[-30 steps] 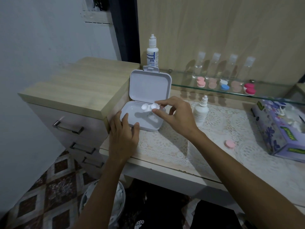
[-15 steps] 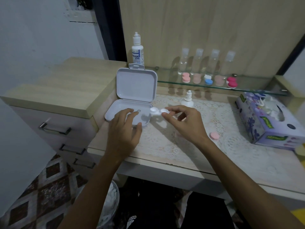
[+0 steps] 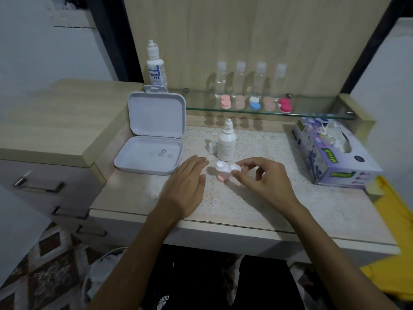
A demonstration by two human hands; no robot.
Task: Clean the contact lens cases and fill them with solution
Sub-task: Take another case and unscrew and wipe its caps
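My right hand [image 3: 263, 179] pinches a white open contact lens case [image 3: 228, 167] by its right cup, just above the lace mat. A pink cap [image 3: 222, 177] lies on the mat right under the case. My left hand [image 3: 186, 187] hovers flat with straight fingers just left of the case and holds nothing. A small white solution bottle [image 3: 226, 144] stands uncapped behind the case, its silver cap [image 3: 213, 147] beside it. The open white box [image 3: 152, 157] at the left holds several small lenses.
A large solution bottle [image 3: 156, 68] stands at the back left. On the glass shelf [image 3: 312, 110] stand several clear bottles and coloured lens cases [image 3: 254, 103]. A tissue box [image 3: 333, 153] sits at the right. A drawer cabinet [image 3: 55, 121] borders the left.
My right hand carried the white case out of the box, right and toward me, over the mat. My left hand left the box's edge and moved right beside the case.
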